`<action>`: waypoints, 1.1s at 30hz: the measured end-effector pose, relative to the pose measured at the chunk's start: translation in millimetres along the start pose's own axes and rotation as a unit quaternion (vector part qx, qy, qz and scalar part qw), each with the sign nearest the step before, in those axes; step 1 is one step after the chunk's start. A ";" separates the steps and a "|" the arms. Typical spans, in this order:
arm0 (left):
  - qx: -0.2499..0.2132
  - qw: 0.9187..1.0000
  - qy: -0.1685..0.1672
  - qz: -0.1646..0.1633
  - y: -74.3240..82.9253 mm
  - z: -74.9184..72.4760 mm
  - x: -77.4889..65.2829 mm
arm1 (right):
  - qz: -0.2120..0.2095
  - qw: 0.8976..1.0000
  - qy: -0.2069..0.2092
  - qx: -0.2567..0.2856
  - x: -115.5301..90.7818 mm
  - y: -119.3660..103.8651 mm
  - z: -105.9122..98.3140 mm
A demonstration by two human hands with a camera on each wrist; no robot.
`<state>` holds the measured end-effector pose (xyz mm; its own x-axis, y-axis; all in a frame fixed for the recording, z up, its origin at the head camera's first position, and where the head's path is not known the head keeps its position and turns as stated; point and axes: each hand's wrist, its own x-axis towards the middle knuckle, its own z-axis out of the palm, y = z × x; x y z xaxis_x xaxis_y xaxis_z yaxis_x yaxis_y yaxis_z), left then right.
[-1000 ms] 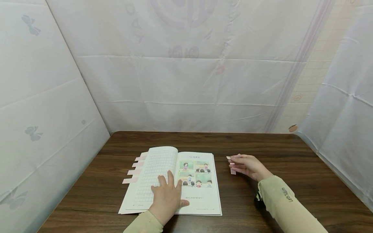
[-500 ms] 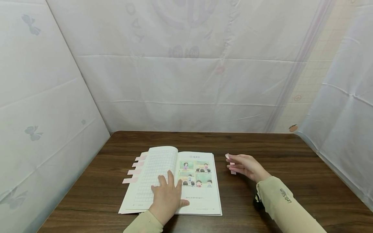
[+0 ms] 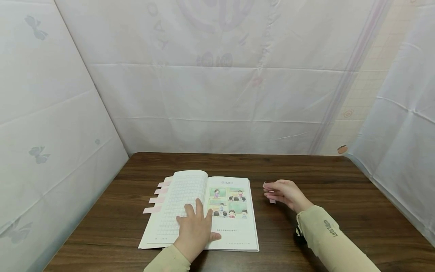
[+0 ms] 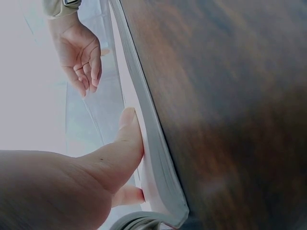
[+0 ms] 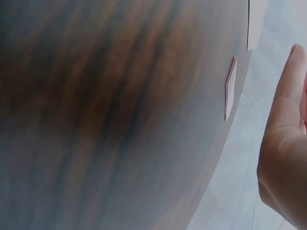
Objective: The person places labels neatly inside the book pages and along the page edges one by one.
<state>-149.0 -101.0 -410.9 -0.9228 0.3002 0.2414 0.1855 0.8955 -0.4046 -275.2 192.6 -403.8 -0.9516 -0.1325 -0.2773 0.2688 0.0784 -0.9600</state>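
Observation:
An open picture book point(image 3: 234, 236) lies flat, its left page ruled with grids and its right page showing cartoon panels. My left hand point(image 3: 194, 230) rests across the book's middle with the fingers spread; in the left wrist view its thumb point(image 4: 115, 158) lies on the page. To the right of the book, my right hand point(image 3: 287, 193) pinches a small pink sticky note point(image 3: 264, 184) at its fingertips, seen almost edge-on. Below those fingers a pink sticky-note pad point(image 3: 272, 201) lies on the table, mostly covered in the head view but plain in the right wrist view point(image 5: 230, 91).
Several pink tabs point(image 3: 153, 209) stick out from the book's left edge. The dark wooden table point(image 3: 326, 170) extends around the book, and pale cloth hangings point(image 3: 217, 98) stand behind it and at both sides.
My right hand has shifted slightly left and toward me, and the note at its fingertips has turned from facing up to nearly edge-on. The left hand and the book stay still.

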 end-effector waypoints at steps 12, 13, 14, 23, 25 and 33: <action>0.000 1.000 -0.003 -0.001 -0.5 -0.2 1.0 | -0.016 1.000 -0.015 -0.019 2.0 -1.4 7.8; -0.001 1.000 -0.006 -0.001 -0.5 -0.5 1.2 | -0.017 0.999 -0.021 -0.021 2.4 -1.5 8.5; -0.003 1.000 -0.007 -0.001 -0.5 -0.8 1.4 | -0.018 0.999 -0.028 -0.023 3.0 -1.6 9.2; -0.011 1.000 -0.014 -0.005 -0.4 -1.6 1.2 | -0.008 0.998 -0.033 -0.049 7.9 -2.5 18.5; -0.014 1.000 -0.015 -0.005 -0.3 -1.5 1.0 | -0.002 0.998 -0.027 -0.049 9.3 -2.7 20.7; -0.019 1.000 -0.023 -0.004 0.1 -1.4 1.0 | 0.001 0.998 -0.028 -0.057 14.2 -3.5 28.9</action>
<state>-149.5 -100.2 -409.5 -0.9387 0.2789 0.2028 0.1903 0.9094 -0.3699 -285.4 161.9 -405.5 -0.9404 -0.1875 -0.2838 0.2487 0.1898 -0.9498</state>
